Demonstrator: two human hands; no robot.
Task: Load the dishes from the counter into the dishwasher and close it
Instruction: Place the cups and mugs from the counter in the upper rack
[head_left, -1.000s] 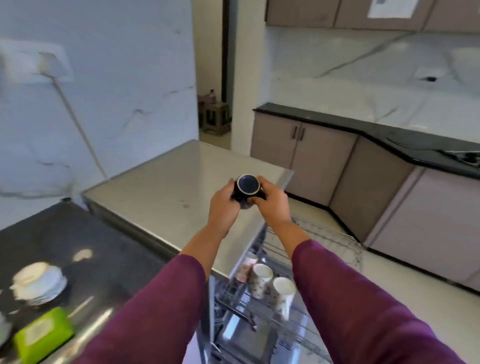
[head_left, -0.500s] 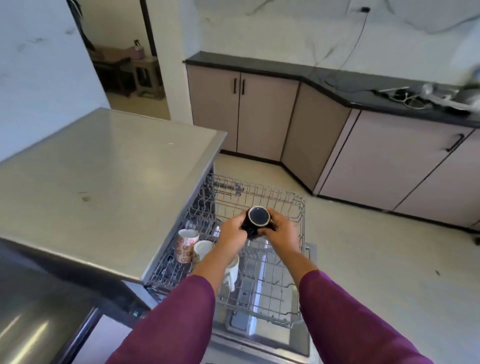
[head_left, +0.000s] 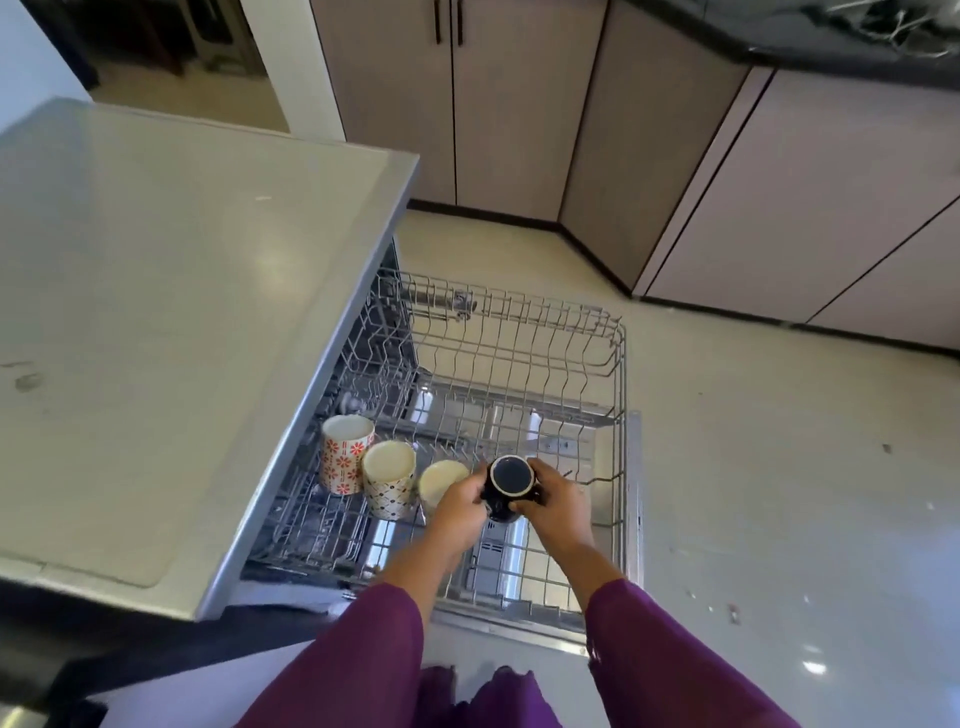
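Note:
A dark mug (head_left: 510, 484), turned bottom up, is held between my left hand (head_left: 460, 506) and my right hand (head_left: 558, 501) just above the pulled-out wire rack (head_left: 597, 374) of the open dishwasher. Three pale mugs stand upside down in a row at the rack's left side: a red-flowered mug (head_left: 345, 452), a dotted mug (head_left: 389, 478) and a plain mug (head_left: 441, 480), the last right beside my left hand. The dark mug's handle is hidden by my fingers.
The steel top (head_left: 171, 312) over the dishwasher fills the left. The lowered dishwasher door (head_left: 519, 631) lies under the rack. Beige cabinets (head_left: 519, 104) line the far side, with pale floor (head_left: 779, 467) to the right. A dark counter edge (head_left: 104, 665) shows at lower left.
Both hands have carried the dark mug from over the steel top down to the rack, close to the row of pale mugs. My view has tilted downward.

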